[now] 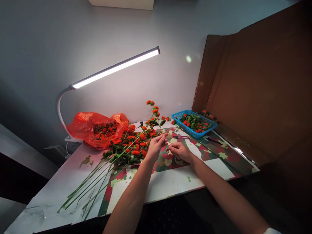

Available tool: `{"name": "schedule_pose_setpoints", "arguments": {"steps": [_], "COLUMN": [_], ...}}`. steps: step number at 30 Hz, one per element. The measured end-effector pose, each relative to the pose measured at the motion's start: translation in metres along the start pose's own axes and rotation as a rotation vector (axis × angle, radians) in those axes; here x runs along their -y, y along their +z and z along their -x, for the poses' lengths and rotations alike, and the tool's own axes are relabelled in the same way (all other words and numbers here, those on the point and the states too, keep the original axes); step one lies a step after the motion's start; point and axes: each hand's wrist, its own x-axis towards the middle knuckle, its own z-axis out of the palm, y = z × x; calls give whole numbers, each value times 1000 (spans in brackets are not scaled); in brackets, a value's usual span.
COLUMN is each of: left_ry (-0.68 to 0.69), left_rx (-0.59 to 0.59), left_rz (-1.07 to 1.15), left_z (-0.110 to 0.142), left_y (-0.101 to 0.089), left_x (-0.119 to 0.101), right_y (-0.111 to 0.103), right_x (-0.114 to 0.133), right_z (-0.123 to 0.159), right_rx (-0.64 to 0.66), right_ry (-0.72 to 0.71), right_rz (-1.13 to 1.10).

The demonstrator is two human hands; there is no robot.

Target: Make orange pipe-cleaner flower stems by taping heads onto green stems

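Observation:
My left hand (158, 145) pinches the green stem of an orange-flowered spray (155, 111), which stands upright above the fingers with several small pompom blooms and dark green leaves. Just to the right and a little lower, my right hand (179, 151) has its fingertips closed beside the lower end of that stem. What lies between those fingertips is too small to make out. Beyond the hands lie red-handled scissors (180, 137) and a small roll of tape (173, 129).
Finished-looking long flower stalks (97, 182) lie at the left. Behind them sits an orange plastic bag (78, 125) of blooms. A blue basket (195, 134) holds more flowers at back right. A lit desk lamp (117, 67) arches overhead; a cardboard sheet (255, 91) stands right.

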Motion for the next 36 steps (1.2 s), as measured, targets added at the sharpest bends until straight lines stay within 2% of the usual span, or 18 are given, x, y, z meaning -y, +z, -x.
{"name": "schedule_pose_setpoints", "arguments": {"steps": [3,6,13,15,20,24,29,36], "left_ry": [26,48,22,-6,-72,-146,-168,-138], "left_rx": [-21,-17,22,34,77,154,237,227], "left_rz": [-35,-70,-35,2,139,331,415,483], "left_z": [-1,-1,1,1,2,3,4,3], "left_y": [-1,-2,-1,-1,0,0,-3,-3], "left_x": [0,0,-2,-2,-5,-8,-10,-14], "right_y": [0,0,0,0,1,4,11,15], "right_x": [-1,-5,0,2,4,4,2,-7], "right_z": [1,1,1,0,-1,1,3,1], "right_rx": [-37,-67,-38,-5,142,157,204,171], "right_ry": [-40,-23,-32,14,235,285,251,164], "right_rz": [115,159,28,-50,-379,-542,-555,-537]}}
